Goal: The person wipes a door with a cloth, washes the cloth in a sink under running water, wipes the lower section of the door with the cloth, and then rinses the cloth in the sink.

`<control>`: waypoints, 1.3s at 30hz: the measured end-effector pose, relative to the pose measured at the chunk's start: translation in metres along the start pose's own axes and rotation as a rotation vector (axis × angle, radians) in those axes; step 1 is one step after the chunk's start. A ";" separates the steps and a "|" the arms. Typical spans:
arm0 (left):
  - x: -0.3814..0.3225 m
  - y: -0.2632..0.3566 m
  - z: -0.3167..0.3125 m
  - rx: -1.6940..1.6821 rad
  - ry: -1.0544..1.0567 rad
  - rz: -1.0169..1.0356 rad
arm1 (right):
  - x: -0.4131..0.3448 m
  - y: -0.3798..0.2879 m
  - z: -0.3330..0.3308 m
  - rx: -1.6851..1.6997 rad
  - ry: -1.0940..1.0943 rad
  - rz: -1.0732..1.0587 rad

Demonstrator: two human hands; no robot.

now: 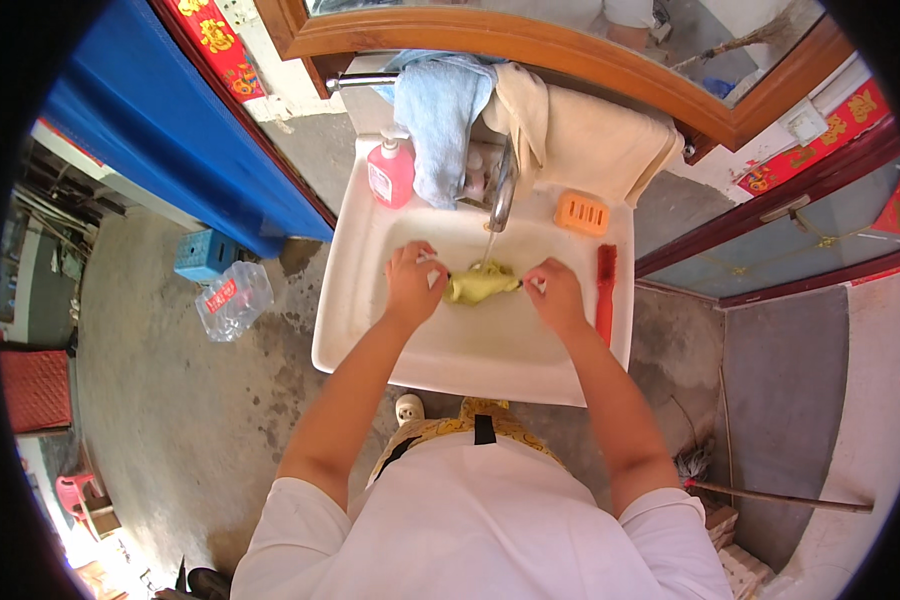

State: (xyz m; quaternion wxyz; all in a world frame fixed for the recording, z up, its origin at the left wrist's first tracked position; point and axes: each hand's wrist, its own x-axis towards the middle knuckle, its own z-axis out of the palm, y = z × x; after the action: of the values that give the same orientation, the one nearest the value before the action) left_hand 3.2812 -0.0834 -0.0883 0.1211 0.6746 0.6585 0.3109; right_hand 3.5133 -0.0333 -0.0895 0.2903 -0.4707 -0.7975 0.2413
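A wet yellow-green cloth [482, 285] is stretched between my two hands over the basin of a white ceramic sink [450, 367]. My left hand [414, 281] pinches its left end, and my right hand [553, 291] pinches the right end. Water runs from the metal faucet [504, 195] onto the far side of the cloth. Parts of the fingertips are hidden by the curled fingers. To the right of my right hand, a red brush [606, 292] lies on the sink's rim.
A pink pump bottle [391, 174] and an orange soap dish [582, 214] stand on the sink's back ledge. Blue [439, 112] and beige [600, 142] towels hang from a rail under a wood-framed mirror [525, 34]. On the floor at left are a blue stool [204, 255] and clear plastic packaging [234, 301].
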 end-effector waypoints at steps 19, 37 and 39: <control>0.038 0.028 -0.039 -0.024 0.286 0.095 | 0.030 -0.041 -0.033 0.079 0.256 -0.040; -0.005 -0.017 0.006 0.103 -0.174 0.098 | 0.000 0.005 0.013 -0.091 -0.112 -0.054; -0.035 -0.031 0.037 0.125 -0.339 0.082 | -0.032 0.037 0.047 -0.208 -0.256 -0.048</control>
State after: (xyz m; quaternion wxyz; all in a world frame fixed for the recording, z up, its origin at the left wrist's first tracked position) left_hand 3.2795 -0.1046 -0.1439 0.1755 0.7498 0.6186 0.1560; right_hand 3.5158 -0.0505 -0.1556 0.1415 -0.4444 -0.8597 0.2083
